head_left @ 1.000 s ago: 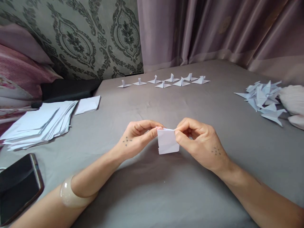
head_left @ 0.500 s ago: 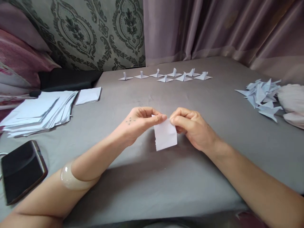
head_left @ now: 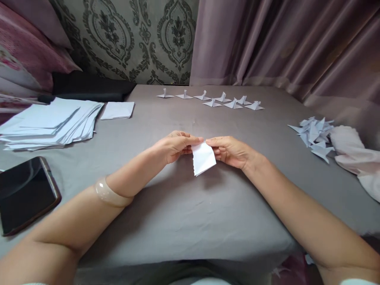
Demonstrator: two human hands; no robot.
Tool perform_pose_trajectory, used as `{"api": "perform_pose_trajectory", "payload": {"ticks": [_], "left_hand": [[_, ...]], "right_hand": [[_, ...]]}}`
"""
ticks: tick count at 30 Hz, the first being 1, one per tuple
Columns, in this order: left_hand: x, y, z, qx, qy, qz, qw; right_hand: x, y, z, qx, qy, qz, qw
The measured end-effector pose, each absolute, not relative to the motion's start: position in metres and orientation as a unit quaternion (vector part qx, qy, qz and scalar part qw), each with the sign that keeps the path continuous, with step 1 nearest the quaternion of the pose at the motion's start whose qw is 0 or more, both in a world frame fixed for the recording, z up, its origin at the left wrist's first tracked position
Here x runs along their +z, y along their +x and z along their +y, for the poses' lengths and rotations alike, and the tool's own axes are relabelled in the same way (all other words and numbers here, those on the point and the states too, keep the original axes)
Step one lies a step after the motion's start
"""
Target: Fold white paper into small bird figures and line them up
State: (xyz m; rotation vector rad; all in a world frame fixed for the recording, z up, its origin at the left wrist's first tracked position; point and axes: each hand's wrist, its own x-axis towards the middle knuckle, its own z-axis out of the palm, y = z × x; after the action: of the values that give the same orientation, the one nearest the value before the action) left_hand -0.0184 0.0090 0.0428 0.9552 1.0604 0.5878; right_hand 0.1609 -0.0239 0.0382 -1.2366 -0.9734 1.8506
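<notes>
A small folded sheet of white paper [head_left: 203, 159] hangs between my two hands, above the grey cloth. Its left edge is ragged, and its lower edge shows more than one layer. My left hand [head_left: 179, 145] pinches the top left corner between thumb and fingers. On the other side, my right hand [head_left: 230, 150] grips the upper right edge, thumb on top and fingers curled behind. The fingers behind the paper are partly hidden.
Several folded paper figures [head_left: 233, 103] stand in rows at the back. More lie heaped [head_left: 314, 132] at right beside a pale cloth [head_left: 350, 146]. At left are a stack of paper sheets [head_left: 59, 122], a smaller paper pile [head_left: 118, 110] and a phone [head_left: 28, 194].
My right hand has turned, its thumb now lying flatter along the paper's top edge. The paper's lower right part has tilted and looks smaller. The whole view has shifted slightly.
</notes>
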Motion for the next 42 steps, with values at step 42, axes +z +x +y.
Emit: {"api": "perform_pose_trajectory", "payload": {"ticks": [42], "left_hand": [[0.018, -0.021, -0.001, 0.286, 0.617, 0.5, 0.537]], "right_hand": [[0.032, 0.147, -0.051, 0.436, -0.616, -0.469, 0.459]]}}
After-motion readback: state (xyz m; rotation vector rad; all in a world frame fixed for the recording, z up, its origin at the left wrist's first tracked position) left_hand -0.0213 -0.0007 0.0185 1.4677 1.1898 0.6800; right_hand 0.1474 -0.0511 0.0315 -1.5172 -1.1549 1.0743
